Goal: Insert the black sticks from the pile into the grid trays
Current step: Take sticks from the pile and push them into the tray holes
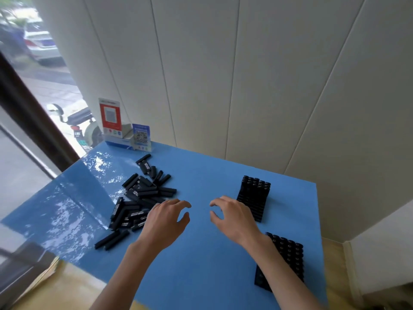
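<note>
Two hands, left hand [166, 218] and right hand [232, 217] loosely curled, empty, white lettering on black sticks [138, 198] unreadable

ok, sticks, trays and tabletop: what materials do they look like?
Black sticks: likely matte plastic, dull black with white print.
Far grid tray and near grid tray: probably moulded black plastic, slight sheen on cell rims.
Table: smooth blue surface, glossy; window reflections at left. Laminate or glass-topped, can't tell.

White print on black sticks [138, 198], too blurred to read; QR codes on red card [110, 116], blue card [141, 137]
</note>
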